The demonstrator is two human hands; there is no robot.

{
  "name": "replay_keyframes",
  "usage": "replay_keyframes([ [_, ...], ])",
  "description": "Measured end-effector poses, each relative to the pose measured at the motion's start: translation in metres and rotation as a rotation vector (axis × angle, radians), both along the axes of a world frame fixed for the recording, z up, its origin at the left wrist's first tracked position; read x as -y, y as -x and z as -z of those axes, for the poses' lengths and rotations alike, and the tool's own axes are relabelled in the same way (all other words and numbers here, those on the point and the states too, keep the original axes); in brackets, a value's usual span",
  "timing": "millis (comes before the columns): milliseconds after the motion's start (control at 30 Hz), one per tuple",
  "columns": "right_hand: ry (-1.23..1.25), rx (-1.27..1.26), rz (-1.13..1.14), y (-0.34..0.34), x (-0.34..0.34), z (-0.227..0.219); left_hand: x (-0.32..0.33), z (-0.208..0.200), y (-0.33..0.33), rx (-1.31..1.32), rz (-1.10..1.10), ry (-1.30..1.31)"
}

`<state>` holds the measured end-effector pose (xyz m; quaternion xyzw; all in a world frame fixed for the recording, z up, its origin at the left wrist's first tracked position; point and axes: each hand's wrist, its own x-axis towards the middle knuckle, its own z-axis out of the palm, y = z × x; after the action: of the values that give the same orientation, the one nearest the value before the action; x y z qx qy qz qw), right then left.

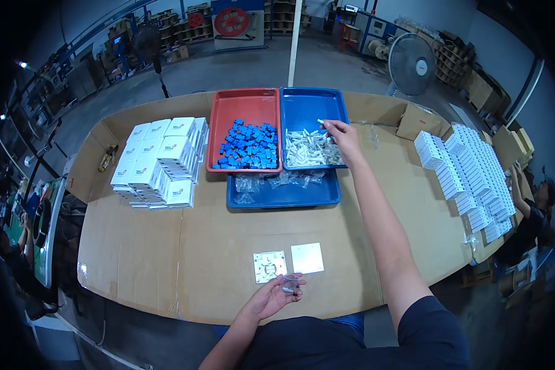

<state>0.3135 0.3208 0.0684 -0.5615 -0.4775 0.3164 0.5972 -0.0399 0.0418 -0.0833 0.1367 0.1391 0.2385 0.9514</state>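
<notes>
My left hand [271, 299], low at the near side of the table, is closed round a small clear plastic bag [290, 282] with its mouth up; a small whitish piece shows in its lower part. Just beyond it lie a white plate with moulded details [269, 266] and a plain white square plate [307, 258]. My right hand [345, 139] reaches over the right side of a blue tray [311, 102]. Its fingertips pinch a small white piece [320, 121]. Beneath that hand, many similar slim white pieces [308, 148] lie heaped in the tray.
Left of the blue tray, a red tray [246, 102] holds blue clip-like parts [248, 146]. Below both, another blue tray [283, 198] holds clear bags. Stacked white boxes [160, 157] stand left, stacked white plates [465, 176] right. Cardboard walls [376, 108] edge the table. Other people are at both sides.
</notes>
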Motion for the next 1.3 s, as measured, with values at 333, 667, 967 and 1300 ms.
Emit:
replay_keyframes([
  [333, 0.071, -0.462, -0.151, 0.044, 0.139, 0.049, -0.003, 0.007, -0.007, 0.027, -0.067, -0.058],
  [667, 0.307, -0.354, -0.301, 0.105, 0.283, 0.093, -0.001, -0.009, -0.01, -0.076, -0.093, -0.015],
  [967, 0.355, -0.193, -0.331, 0.113, 0.292, 0.083, 0.006, -0.02, -0.015, -0.225, -0.144, -0.05],
  [1300, 0.273, 0.146, -0.504, 0.121, 0.281, 0.059, 0.001, -0.013, -0.01, -0.041, -0.11, -0.082],
])
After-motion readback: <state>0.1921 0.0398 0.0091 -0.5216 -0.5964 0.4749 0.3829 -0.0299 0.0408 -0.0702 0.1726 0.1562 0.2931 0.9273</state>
